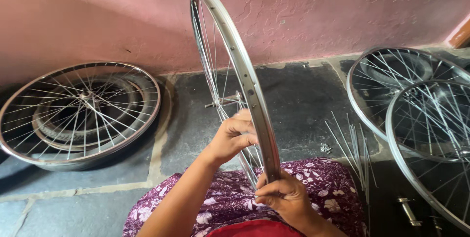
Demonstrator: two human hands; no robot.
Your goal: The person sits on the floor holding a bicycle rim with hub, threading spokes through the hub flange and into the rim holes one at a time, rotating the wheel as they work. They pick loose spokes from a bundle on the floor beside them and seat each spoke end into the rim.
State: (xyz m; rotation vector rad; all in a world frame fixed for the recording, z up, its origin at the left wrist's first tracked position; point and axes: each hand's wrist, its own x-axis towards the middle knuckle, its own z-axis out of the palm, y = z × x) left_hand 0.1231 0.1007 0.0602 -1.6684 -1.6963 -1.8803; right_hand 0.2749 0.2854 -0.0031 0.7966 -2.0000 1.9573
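Note:
A silver bicycle wheel rim (243, 70) with thin spokes stands upright on edge in front of me, its lower part resting against my purple floral lap (220, 200). My left hand (234, 136) is inside the wheel, fingers closed around spokes just left of the rim. My right hand (284, 195) pinches the rim's lower edge near my lap. The hub axle (223, 102) shows between the spokes above my left hand.
A spoked wheel (78, 112) lies flat on tyres at the left by the pink wall. Two more spoked wheels (416, 105) overlap at the right. Loose spokes (355, 146) and a small metal hub part (409, 211) lie on the dark stone floor.

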